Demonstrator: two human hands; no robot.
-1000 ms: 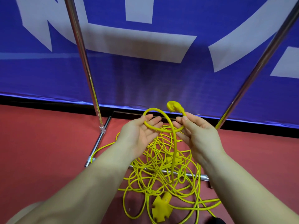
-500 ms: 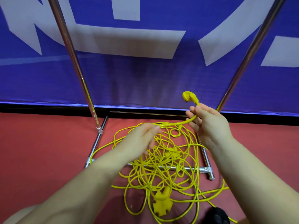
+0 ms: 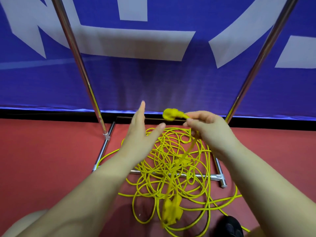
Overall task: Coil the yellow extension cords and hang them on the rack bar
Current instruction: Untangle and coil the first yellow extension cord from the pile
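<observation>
The yellow extension cords (image 3: 172,161) lie in a loose tangle on the red floor (image 3: 42,159), across the base bars of the rack (image 3: 201,176). I see my right hand (image 3: 212,132) above the tangle, pinching the cord just behind its plug (image 3: 170,114); a blurred strand hangs from it down to a multi-outlet end (image 3: 171,211). My left hand (image 3: 140,134) hovers beside it, fingers straight, thumb spread, holding nothing. Behind the tangle hangs a blue banner (image 3: 153,79).

Tangled cords (image 3: 171,161) and base bar (image 3: 184,175) crowd the floor.
</observation>
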